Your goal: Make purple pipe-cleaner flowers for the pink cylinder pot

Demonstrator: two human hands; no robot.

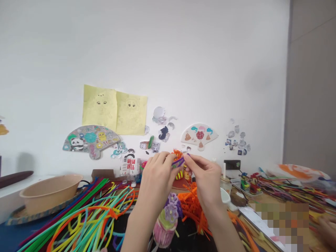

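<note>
My left hand [159, 173] and my right hand [205, 176] are raised above the table, close together. Both have their fingers pinched on a purple pipe cleaner [178, 162], which looks bent into a loop between them. Part of it is hidden behind my left fingers. Below my hands stands a small pink ribbed pot [165, 233], with purple looped flowers [171, 212] and light green on top. Beside my right forearm lies a heap of short orange strips [191, 206].
Multicoloured pipe cleaners [91, 217] cover the left side. Behind them is a beige basin [51, 192]. A phone-like white slab [258, 224] and a small tray of figures [248, 189] are at right. Another person's hand [327, 227] shows at the right edge. A wall [210, 70] rises behind.
</note>
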